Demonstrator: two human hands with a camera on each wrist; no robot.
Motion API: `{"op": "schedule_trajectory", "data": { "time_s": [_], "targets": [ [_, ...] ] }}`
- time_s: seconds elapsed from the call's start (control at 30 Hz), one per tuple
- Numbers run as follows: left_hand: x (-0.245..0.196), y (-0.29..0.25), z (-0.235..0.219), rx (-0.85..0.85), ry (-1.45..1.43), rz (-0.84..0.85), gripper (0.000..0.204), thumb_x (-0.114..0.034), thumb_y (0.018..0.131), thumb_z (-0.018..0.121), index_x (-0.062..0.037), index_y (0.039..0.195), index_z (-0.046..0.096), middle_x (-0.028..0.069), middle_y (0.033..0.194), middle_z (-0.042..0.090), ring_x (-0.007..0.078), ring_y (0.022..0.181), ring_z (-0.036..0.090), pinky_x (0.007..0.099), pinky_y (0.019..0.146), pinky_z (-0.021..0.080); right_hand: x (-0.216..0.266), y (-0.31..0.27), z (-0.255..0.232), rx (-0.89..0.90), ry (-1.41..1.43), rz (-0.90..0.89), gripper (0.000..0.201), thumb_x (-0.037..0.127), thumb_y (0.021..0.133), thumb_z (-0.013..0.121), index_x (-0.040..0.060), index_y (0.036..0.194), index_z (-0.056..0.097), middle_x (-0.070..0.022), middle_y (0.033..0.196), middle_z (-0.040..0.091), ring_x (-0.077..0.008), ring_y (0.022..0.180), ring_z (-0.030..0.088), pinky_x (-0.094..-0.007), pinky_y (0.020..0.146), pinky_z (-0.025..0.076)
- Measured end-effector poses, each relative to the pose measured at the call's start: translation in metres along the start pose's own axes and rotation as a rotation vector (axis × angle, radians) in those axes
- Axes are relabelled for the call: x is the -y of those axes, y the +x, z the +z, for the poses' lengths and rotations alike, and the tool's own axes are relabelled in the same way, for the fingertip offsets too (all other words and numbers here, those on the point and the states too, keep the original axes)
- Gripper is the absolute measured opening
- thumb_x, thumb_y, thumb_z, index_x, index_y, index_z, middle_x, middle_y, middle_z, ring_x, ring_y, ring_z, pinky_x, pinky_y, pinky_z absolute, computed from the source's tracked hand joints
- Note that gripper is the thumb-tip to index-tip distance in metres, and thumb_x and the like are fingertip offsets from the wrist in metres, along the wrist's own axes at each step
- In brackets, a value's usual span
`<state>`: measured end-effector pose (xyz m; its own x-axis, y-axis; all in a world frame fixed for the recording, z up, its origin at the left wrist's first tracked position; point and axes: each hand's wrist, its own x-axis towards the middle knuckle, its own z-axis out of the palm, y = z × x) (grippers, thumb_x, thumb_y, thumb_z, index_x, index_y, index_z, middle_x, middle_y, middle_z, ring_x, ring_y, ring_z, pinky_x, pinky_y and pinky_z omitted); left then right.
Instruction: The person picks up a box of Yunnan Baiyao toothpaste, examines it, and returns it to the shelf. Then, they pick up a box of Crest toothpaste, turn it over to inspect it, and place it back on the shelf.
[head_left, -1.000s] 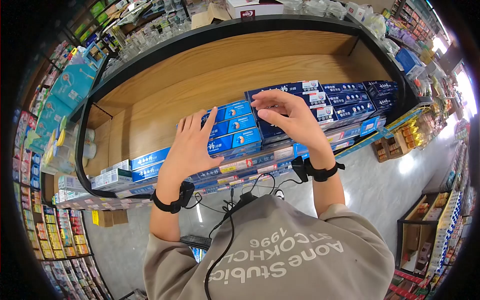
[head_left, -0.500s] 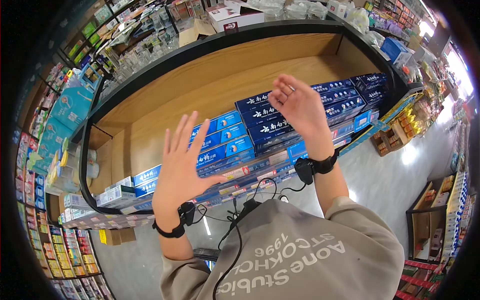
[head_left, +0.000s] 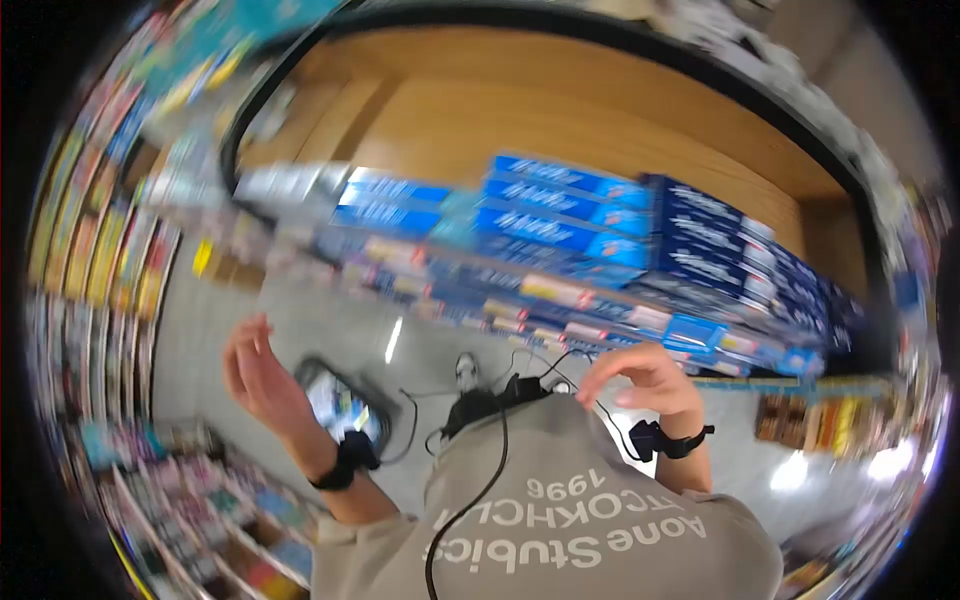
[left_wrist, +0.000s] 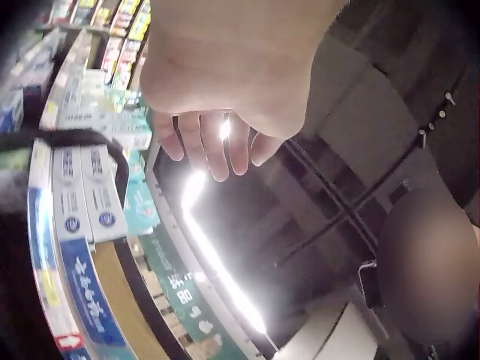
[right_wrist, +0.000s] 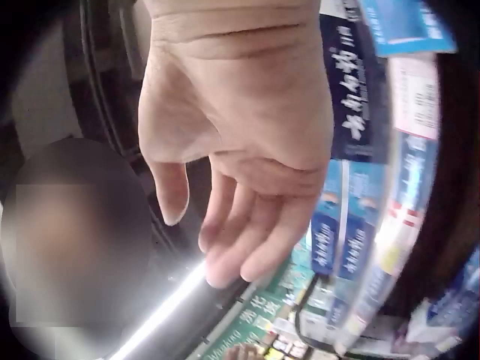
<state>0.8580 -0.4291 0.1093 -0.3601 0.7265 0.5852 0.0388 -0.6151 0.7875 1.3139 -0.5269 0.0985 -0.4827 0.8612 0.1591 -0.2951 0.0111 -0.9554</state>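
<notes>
Away from the shelf, at the person's left side, the left hand (head_left: 262, 380) hangs in the air with relaxed fingers and holds nothing. The right hand (head_left: 645, 380), in front of the shelf's edge, is also without any object, its fingers loosely bent. Its palm and fingers (right_wrist: 277, 232) fill the middle of the right wrist view. On the shelf lie stacked light blue toothpaste boxes (head_left: 560, 215), with dark navy toothpaste boxes (head_left: 700, 240) to their right. A lower pile of blue boxes (head_left: 390, 205) sits farther left. The head view is blurred.
White boxes (head_left: 290, 183) stand at the shelf's left end. A black rail (head_left: 600, 18) edges the wooden shelf (head_left: 560, 90), and price labels line its front. On the grey floor (head_left: 330, 300) is a dark-framed container (head_left: 375, 405) near the person's feet. Loose cables hang before the shirt.
Both hands have drawn back from over the toothpaste boxes toward the body, the left one also swinging out to the left. The head view has turned, and the boxes stay in their stacks.
</notes>
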Motion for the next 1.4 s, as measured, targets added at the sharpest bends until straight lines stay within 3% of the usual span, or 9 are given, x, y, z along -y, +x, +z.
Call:
{"op": "schedule_trajectory", "data": {
  "time_s": [0.23,0.4,0.7,0.9,1.03,1.07,1.2,1.3,1.4],
  "targets": [
    [-0.083,-0.06,-0.14,-0.318,0.133,0.069,0.025,-0.02,0.107,0.051,0.0,0.102,0.064,0.0129,0.105,0.068,0.026,0.109,0.062,0.0387,0.097,0.047,-0.148,0.049,0.008,0.13,-0.377,0.588,0.024,0.014,0.1,0.068,-0.003,0.116,0.069,-0.0084,0.109,0.073,-0.0154,0.1,0.068,-0.0306,0.092,0.054],
    [-0.105,-0.1,-0.231,-0.752,0.16,0.05,0.033,-0.026,0.107,0.05,-0.0004,0.09,0.061,0.01,0.089,0.063,0.0208,0.087,0.057,0.0373,0.086,0.046,-0.206,0.111,0.034,0.245,-0.563,0.65,0.027,0.021,0.097,0.072,-0.0016,0.111,0.072,-0.0051,0.091,0.072,-0.0119,0.083,0.066,-0.0298,0.076,0.053],
    [-0.117,-0.151,-0.377,-0.893,0.251,0.021,0.03,-0.025,0.108,0.054,0.0,0.093,0.061,0.0082,0.088,0.06,0.0195,0.085,0.057,0.0341,0.084,0.046,-0.288,0.247,0.205,0.533,-0.864,0.373,0.031,0.025,0.095,0.07,-0.0003,0.113,0.071,-0.0131,0.098,0.076,-0.0259,0.086,0.072,-0.0367,0.079,0.056],
    [-0.099,-0.203,-0.42,-0.765,0.582,-0.376,0.024,-0.017,0.105,0.057,0.0037,0.1,0.068,0.0086,0.088,0.068,0.0175,0.08,0.063,0.0313,0.081,0.05,-0.327,0.273,0.264,0.816,-1.072,0.511,0.038,0.029,0.092,0.071,0.003,0.119,0.07,-0.0172,0.102,0.075,-0.0359,0.095,0.072,-0.0422,0.083,0.056],
    [-0.076,-0.231,-0.435,-0.951,0.607,-0.503,0.024,-0.02,0.104,0.061,0.0022,0.1,0.07,0.0064,0.085,0.067,0.0149,0.079,0.063,0.0292,0.077,0.051,-0.353,0.307,0.283,0.99,-1.175,0.498,0.037,0.027,0.093,0.071,0.0018,0.12,0.069,-0.0158,0.099,0.076,-0.0287,0.086,0.073,-0.0387,0.079,0.057],
    [-0.073,-0.237,-0.436,-0.988,0.607,-0.526,0.024,-0.02,0.104,0.062,0.0021,0.1,0.07,0.0061,0.086,0.067,0.0145,0.079,0.063,0.0292,0.078,0.051,-0.366,0.318,0.287,1.024,-1.189,0.517,0.038,0.032,0.092,0.07,0.0055,0.119,0.071,-0.0176,0.1,0.075,-0.0358,0.094,0.072,-0.0423,0.083,0.056],
    [-0.06,-0.255,-0.422,-1.084,0.591,-0.616,0.023,-0.018,0.104,0.062,0.0036,0.101,0.069,0.0065,0.086,0.067,0.015,0.081,0.064,0.029,0.079,0.051,-0.456,0.358,0.291,1.127,-1.007,0.463,0.034,0.031,0.092,0.07,0.0036,0.112,0.072,-0.0192,0.095,0.075,-0.0332,0.085,0.073,-0.0407,0.078,0.057],
    [-0.052,-0.256,-0.416,-1.108,0.611,-0.756,0.021,-0.016,0.104,0.062,0.0038,0.102,0.069,0.0069,0.087,0.067,0.0153,0.082,0.064,0.0292,0.08,0.051,-0.543,0.396,0.305,0.898,-0.716,0.993,0.034,0.031,0.091,0.071,0.0024,0.108,0.073,-0.0191,0.092,0.075,-0.0334,0.082,0.073,-0.0408,0.076,0.057],
    [-0.052,-0.243,-0.425,-1.079,0.615,-0.943,0.02,-0.014,0.104,0.061,0.0043,0.107,0.068,0.0078,0.091,0.069,0.0156,0.085,0.065,0.0293,0.084,0.05,-0.646,0.415,0.306,0.812,-0.966,0.821,0.035,0.033,0.09,0.068,0.0009,0.104,0.074,-0.0216,0.093,0.075,-0.0379,0.084,0.073,-0.0454,0.077,0.058]
  ]
}}
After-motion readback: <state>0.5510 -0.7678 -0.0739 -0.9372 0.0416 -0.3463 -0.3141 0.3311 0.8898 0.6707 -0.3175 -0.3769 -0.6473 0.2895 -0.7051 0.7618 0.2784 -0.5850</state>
